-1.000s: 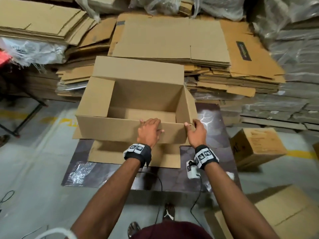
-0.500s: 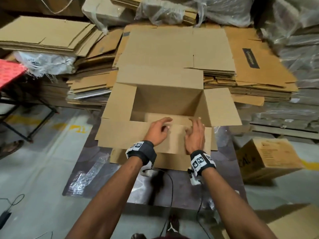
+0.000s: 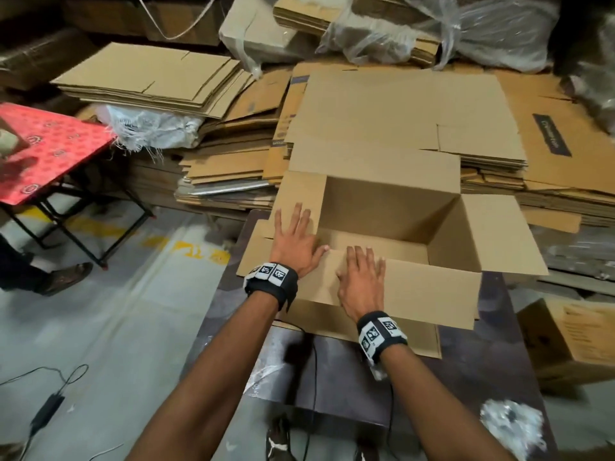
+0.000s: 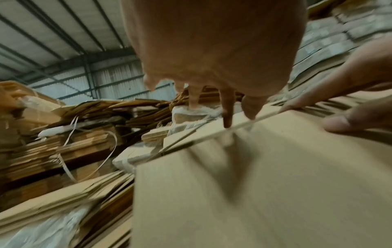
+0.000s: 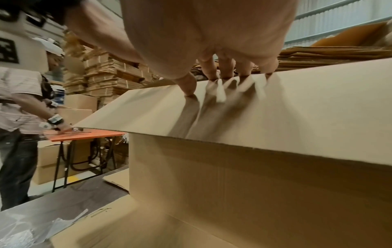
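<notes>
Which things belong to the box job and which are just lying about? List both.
In hand: open cardboard box; its left flap under the flat left hand; its near flap under the flat right hand.
Lying about: stacks of flat cardboard; red folding table; printed carton; floor cable; plastic-wrapped bundles.

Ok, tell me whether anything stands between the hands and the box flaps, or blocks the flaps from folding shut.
Nothing visible does. The left hand lies flat on the left flap, the right hand flat on the near flap, both touching. Inside the cardboard box only bare cardboard shows.
</notes>
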A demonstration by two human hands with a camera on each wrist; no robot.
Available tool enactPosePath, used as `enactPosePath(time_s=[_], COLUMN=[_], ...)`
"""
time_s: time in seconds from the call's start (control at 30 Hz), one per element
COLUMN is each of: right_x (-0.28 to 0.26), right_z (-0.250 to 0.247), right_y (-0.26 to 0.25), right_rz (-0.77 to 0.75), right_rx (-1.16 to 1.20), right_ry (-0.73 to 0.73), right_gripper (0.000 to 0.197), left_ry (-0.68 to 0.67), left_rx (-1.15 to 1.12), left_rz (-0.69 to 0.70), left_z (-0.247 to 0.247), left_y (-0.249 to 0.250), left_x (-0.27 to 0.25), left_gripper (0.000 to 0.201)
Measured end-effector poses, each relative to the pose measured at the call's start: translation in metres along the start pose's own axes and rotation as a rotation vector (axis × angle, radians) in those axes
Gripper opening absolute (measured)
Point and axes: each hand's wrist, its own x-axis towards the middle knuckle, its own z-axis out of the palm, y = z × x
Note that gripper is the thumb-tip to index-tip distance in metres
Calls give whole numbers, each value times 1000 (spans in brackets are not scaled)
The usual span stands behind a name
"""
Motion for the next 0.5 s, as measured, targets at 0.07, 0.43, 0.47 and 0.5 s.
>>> enactPosePath(time_s=[0.07,0.43,0.47,0.5], right_x=[0,0,0,0], right_z=[3,10,11,13], right_y=[-5,-31,-32,-31], right_rz=[42,205,206,206], right_rx=[-24,-18,-21,-18], right_ry=[15,15,18,27], right_gripper=[67,86,84,81], left_ry=[141,123,85,49], left_rx=[15,-328,-356,-390], left_rz=[6,-346,-324,-310], left_z=[-8,44,48,50], left_y=[-14,-95,-93,-89], left_x=[-7,-40,-40,-40], left_gripper=[51,89,89,89])
